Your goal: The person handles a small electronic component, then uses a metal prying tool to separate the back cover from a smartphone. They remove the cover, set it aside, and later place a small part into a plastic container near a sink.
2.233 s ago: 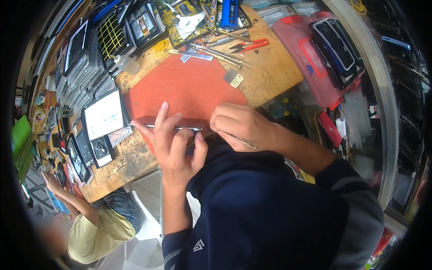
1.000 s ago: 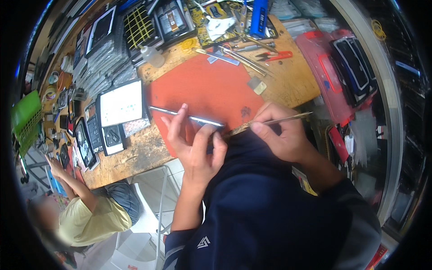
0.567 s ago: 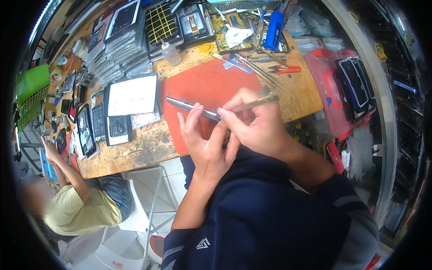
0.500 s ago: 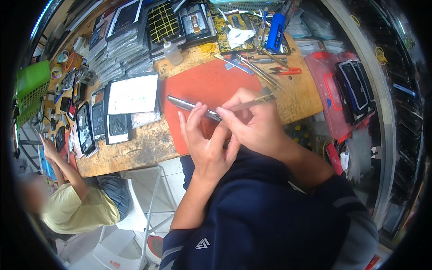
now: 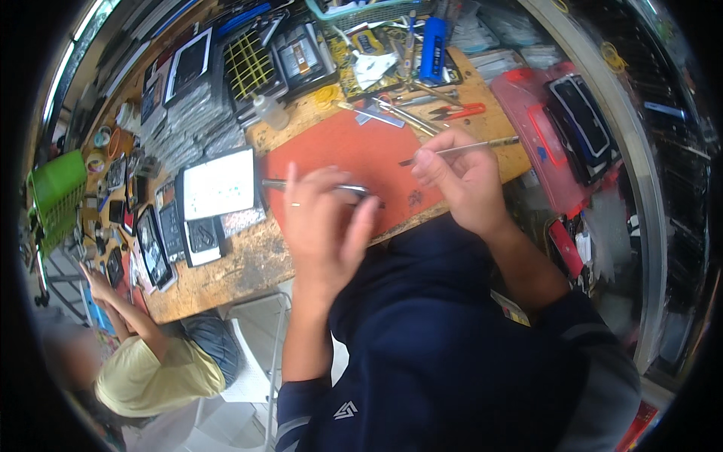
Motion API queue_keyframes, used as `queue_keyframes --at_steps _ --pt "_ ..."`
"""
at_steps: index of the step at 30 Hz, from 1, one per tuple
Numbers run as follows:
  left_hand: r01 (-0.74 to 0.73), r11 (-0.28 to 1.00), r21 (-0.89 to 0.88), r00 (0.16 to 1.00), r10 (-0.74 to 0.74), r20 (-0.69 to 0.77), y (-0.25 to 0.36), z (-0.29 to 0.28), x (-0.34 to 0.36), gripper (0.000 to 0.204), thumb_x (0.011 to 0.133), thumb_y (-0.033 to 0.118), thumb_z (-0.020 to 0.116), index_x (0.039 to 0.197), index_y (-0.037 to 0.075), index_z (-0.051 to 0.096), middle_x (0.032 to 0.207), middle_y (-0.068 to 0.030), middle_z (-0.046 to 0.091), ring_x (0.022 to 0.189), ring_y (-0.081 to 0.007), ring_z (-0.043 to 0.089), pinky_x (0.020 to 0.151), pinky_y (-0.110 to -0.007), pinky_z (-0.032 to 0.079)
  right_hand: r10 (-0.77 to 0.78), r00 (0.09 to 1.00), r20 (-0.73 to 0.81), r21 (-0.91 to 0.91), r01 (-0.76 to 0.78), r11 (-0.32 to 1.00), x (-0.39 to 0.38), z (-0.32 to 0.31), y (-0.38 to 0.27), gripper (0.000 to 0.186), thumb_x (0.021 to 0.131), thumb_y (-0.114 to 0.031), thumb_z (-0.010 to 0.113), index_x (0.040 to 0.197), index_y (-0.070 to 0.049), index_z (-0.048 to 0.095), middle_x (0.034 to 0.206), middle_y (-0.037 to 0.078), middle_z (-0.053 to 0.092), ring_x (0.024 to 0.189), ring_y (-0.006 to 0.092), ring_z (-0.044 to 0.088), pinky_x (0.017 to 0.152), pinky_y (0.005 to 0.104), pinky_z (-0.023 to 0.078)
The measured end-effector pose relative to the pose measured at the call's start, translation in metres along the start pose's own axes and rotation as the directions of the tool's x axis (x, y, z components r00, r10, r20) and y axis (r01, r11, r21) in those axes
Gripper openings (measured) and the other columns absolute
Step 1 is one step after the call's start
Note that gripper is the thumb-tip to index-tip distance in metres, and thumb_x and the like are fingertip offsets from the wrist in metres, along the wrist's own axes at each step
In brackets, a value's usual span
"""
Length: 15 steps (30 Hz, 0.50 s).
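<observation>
My left hand (image 5: pixel 320 226), blurred by motion, is around a slim dark phone-like device (image 5: pixel 354 190) above the red-orange mat (image 5: pixel 392 169). The device shows nearly edge-on, with one end sticking out past the fingers; its middle is hidden under them. To the right, my right hand (image 5: pixel 467 181) is closed on a slim metal craft knife (image 5: pixel 482 145). The knife's narrow tip points left toward the device, and its handle reaches out to the right. The two hands are apart.
Red-handled snips (image 5: pixel 463 111), a blue cylindrical tool (image 5: pixel 433 51) and a dropper bottle (image 5: pixel 271 113) lie beyond the mat. A white-screened tablet (image 5: pixel 220 183) and several phones are at left. A co-worker in a yellow shirt (image 5: pixel 158 377) sits lower left. A red case (image 5: pixel 520 98) stands right.
My right hand has drawn the craft knife away from the device, to the right. My left hand has turned and its fingers have spread over the device. The view has shifted slightly.
</observation>
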<state>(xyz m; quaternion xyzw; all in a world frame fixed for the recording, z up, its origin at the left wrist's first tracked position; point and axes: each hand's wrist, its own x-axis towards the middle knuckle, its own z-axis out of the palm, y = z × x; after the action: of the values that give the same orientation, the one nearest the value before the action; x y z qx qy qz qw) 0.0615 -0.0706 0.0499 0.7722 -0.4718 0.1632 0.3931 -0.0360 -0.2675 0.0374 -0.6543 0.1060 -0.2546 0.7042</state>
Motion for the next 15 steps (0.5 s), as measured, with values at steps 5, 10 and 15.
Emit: queue_keyframes --at_steps 5,10,15 --pt "0.340 0.675 -0.655 0.777 -0.594 -0.208 -0.010 -0.011 0.014 0.022 0.107 0.020 0.068 0.102 -0.001 0.067 0.116 -0.0154 0.073 0.110 -0.0227 0.068 0.105 -0.041 0.051 -0.125 0.990 0.065 -0.017 0.126 0.992 -0.002 0.005 0.000 0.007 0.103 -0.008 0.070 0.105 -0.001 0.070 0.094 0.001 0.069 0.085 0.0054 0.062 0.073 0.0249 0.052" --pt "0.420 0.820 -0.388 0.782 -0.544 -0.305 -0.010 -0.002 0.019 0.026 0.110 0.022 0.064 0.107 -0.004 0.066 0.116 -0.0157 0.073 0.103 -0.0179 0.067 0.095 -0.034 0.052 -0.464 0.866 0.187 -0.185 0.495 0.849 0.031 0.035 0.006 0.020 0.101 -0.006 0.071 0.118 0.003 0.075 0.109 0.016 0.074 0.095 0.0245 0.072 0.086 0.0332 0.056" --pt "0.191 0.980 -0.048 0.894 -0.194 -0.404 0.002 0.010 0.025 0.038 0.093 0.022 0.085 0.107 -0.002 0.060 0.121 -0.0230 0.064 0.113 -0.0351 0.064 0.091 -0.041 0.052 -0.460 0.850 0.256 -0.088 0.495 0.865 0.045 0.052 0.019 0.025 0.098 0.002 0.068 0.121 0.009 0.071 0.108 0.018 0.073 0.092 0.0287 0.074 0.080 0.0351 0.057"
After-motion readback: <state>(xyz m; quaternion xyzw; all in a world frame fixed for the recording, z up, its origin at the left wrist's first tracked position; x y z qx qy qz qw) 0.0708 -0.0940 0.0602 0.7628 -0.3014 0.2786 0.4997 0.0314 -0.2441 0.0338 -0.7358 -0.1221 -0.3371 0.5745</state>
